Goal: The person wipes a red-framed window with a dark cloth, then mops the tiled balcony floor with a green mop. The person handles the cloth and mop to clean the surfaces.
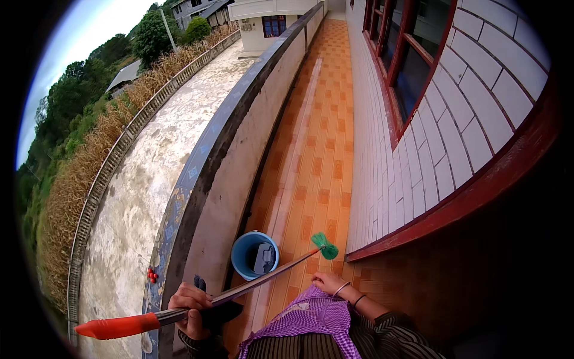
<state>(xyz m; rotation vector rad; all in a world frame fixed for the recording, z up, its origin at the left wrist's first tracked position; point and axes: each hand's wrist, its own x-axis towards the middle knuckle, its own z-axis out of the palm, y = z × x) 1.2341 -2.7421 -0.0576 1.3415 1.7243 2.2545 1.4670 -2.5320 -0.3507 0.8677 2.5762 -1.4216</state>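
My left hand (192,309) is closed around a long metal pole (255,285) with an orange plastic grip (117,326). The pole slants down across the walkway to a green fibrous head (325,246), of a mop or brush, near the tiled floor. My right hand (329,283) lies at the edge of a purple checked apron (301,314); its fingers are curled, and whether they pinch the cloth is not visible. Under the pole's line stands a blue bucket (237,251) with a grey plastic piece (265,258) inside. A dark item (222,314) shows behind my left hand.
A low parapet wall (219,215) runs along the left, with several small red round things (152,275) by its tiled top. On the right are a white-tiled wall (421,179) and a red-framed window (410,58). The orange tiled floor (314,170) stretches ahead between them.
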